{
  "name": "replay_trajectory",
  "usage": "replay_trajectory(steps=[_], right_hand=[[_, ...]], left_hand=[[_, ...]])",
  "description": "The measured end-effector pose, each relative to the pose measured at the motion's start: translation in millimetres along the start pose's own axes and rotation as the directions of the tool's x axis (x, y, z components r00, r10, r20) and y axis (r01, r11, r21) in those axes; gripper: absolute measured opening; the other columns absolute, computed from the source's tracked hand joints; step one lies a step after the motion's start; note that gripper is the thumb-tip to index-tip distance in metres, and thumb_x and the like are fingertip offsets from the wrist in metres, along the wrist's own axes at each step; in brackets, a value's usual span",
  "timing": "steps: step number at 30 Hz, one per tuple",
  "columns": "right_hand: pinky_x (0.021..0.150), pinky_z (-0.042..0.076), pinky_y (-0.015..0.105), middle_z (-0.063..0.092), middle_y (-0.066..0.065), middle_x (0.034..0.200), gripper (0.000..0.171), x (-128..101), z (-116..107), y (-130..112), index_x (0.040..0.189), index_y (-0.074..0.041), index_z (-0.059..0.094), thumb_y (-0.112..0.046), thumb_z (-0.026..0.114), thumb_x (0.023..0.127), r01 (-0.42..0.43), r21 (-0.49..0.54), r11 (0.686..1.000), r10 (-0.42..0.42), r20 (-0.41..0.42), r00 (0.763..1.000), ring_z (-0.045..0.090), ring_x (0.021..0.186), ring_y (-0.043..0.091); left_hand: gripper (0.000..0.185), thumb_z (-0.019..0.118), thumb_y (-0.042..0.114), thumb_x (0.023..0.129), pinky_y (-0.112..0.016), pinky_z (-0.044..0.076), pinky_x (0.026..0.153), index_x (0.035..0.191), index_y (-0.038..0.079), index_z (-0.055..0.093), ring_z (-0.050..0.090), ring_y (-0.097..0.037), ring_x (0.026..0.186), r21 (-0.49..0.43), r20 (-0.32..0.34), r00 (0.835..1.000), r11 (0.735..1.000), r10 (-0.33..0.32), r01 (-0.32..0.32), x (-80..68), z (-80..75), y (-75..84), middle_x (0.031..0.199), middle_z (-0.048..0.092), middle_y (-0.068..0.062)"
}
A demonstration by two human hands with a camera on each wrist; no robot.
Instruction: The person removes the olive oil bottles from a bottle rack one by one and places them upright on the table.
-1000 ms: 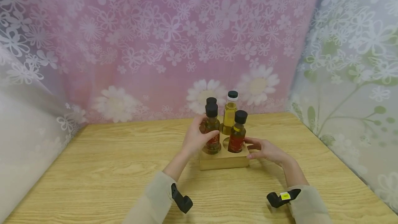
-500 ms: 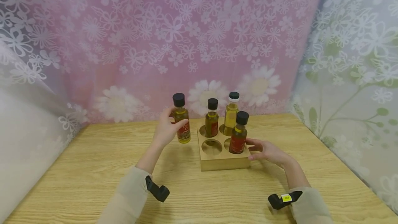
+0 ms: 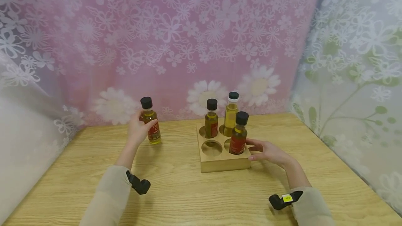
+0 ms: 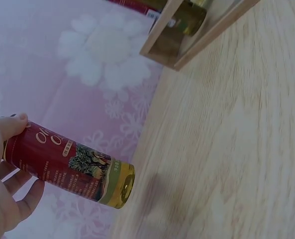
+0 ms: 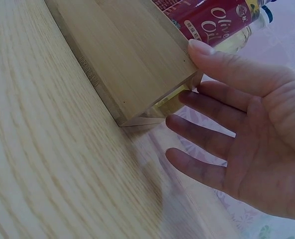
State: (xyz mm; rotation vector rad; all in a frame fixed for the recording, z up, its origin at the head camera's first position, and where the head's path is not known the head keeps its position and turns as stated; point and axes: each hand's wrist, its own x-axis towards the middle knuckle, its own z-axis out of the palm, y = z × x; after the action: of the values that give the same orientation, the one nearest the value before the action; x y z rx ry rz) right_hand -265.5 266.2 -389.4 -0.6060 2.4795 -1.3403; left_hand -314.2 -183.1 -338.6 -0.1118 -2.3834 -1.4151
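2 hands: left (image 3: 137, 130) gripping oil bottle (image 3: 151, 127), right (image 3: 267, 151) flat-fingered against wooden rack (image 3: 224, 161).

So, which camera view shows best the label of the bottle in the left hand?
The left wrist view: the bottle fills the frame there, and its red label with lettering is close. In the head view the left hand covers part of the small, far bottle. The right wrist view shows only another bottle's label.

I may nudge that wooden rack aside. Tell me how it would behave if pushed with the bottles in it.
The rack looks like a solid, low block, so it would likely slide stiffly rather than tip. The three bottles in it stand tall above shallow holes and may wobble if it is jerked. The right hand touches its side, which probably steadies it.
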Motion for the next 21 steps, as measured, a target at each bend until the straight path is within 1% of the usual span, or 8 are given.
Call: replay_trajectory(steps=[5, 12, 17, 21], right_hand=[[0.096, 0.034, 0.058, 0.031, 0.026, 0.143, 0.077, 0, -1, 0, 0.145, -0.001, 0.027, -0.024, 0.069, 0.084, -0.001, -0.012, 1.000, 0.001, 0.000, 1.000, 0.038, 0.124, 0.044], [0.096, 0.034, 0.058, 0.031, 0.026, 0.143, 0.076, 0, 2, 3, 0.144, -0.001, 0.029, -0.024, 0.070, 0.084, 0.000, 0.006, 1.000, 0.000, -0.005, 1.000, 0.038, 0.124, 0.044], [0.097, 0.033, 0.058, 0.031, 0.026, 0.143, 0.077, -1, 2, 3, 0.144, -0.001, 0.029, -0.024, 0.070, 0.083, -0.003, 0.014, 1.000, 0.003, -0.007, 1.000, 0.038, 0.124, 0.044], [0.097, 0.033, 0.059, 0.032, 0.026, 0.143, 0.077, 0, 1, 2, 0.144, -0.001, 0.029, -0.024, 0.070, 0.083, -0.003, 0.010, 1.000, 0.003, -0.017, 1.000, 0.038, 0.124, 0.044]], left_hand=[[0.050, 0.066, 0.018, 0.088, -0.052, 0.040, 0.091, 0.131, 0.003, 0.046, 0.046, -0.034, 0.109, 0.024, -0.017, 0.999, 0.999, -0.040, 0.040, 1.8, -4.1, -10.7, 0.124, 0.048, -0.018], [0.052, 0.065, 0.015, 0.088, -0.054, 0.037, 0.095, 0.132, 0.000, 0.043, 0.043, -0.036, 0.113, 0.028, -0.027, 0.996, 0.996, -0.084, 0.085, -2.7, -5.7, -20.9, 0.127, 0.046, -0.020], [0.053, 0.064, 0.016, 0.088, -0.055, 0.037, 0.094, 0.133, 0.000, 0.042, 0.044, -0.038, 0.115, 0.046, -0.027, 0.995, 0.994, -0.099, 0.100, -3.4, -6.1, -24.4, 0.127, 0.046, -0.021], [0.054, 0.064, 0.016, 0.089, -0.055, 0.038, 0.094, 0.134, 0.000, 0.041, 0.044, -0.038, 0.116, 0.055, -0.032, 0.995, 0.994, -0.094, 0.096, 0.5, -5.8, -24.0, 0.128, 0.046, -0.022]])
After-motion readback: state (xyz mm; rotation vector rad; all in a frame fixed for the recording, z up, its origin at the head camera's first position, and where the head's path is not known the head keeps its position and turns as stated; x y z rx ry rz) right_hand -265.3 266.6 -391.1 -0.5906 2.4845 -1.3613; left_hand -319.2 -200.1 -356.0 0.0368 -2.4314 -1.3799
